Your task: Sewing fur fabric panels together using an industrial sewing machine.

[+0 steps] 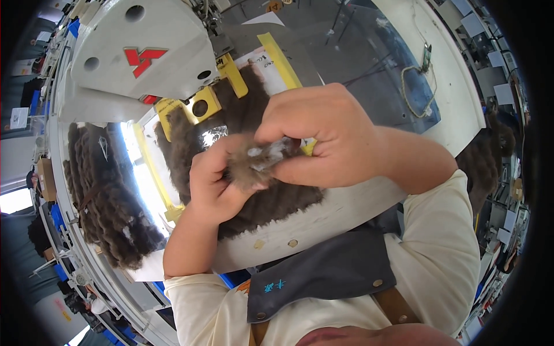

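Note:
In front of me my left hand (pixel 216 184) pinches one end of a small piece of brown fur (pixel 251 164). My right hand (pixel 332 135) grips the other end, its thumb and fingers closed on a pale, whitish patch. A dark reddish bit and a yellow bit show inside the right hand's grip; I cannot make out what they are. Beneath both hands lies a larger dark brown fur panel (pixel 271 207), its near edge ragged. A shiny silvery patch (pixel 213 135) shows on it, just beyond the left hand.
A white sewing machine (pixel 144 52) with a red emblem stands at the back left. Yellow guide plates (pixel 205 104) lie by its front end. At the left, a pile of brown fur (pixel 109 196) rests on the table. A looped cord (pixel 407 95) lies at the far right.

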